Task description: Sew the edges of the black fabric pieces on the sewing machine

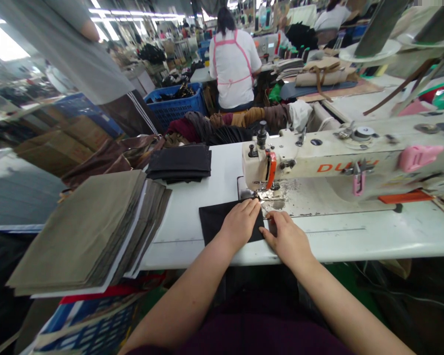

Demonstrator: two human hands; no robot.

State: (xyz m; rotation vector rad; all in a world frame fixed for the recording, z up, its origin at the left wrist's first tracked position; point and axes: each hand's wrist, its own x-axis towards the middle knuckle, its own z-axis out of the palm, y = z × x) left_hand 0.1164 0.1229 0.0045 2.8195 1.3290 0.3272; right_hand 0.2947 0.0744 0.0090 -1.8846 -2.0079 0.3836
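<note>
A black fabric piece (213,221) lies flat on the white sewing table (192,197), its right edge under the presser foot (263,195) of a white sewing machine (328,158). My left hand (240,222) lies flat on the fabric with fingers stretched toward the needle. Just to its right, my right hand (286,236) presses the fabric's right edge, fingers together and slightly bent.
A thick stack of olive-grey fabric pieces (92,231) sits at the table's left end, with folded black pieces (180,162) behind it. Brown garments (111,155) and a blue crate (177,103) lie beyond. A person in a white shirt (233,59) works with their back turned.
</note>
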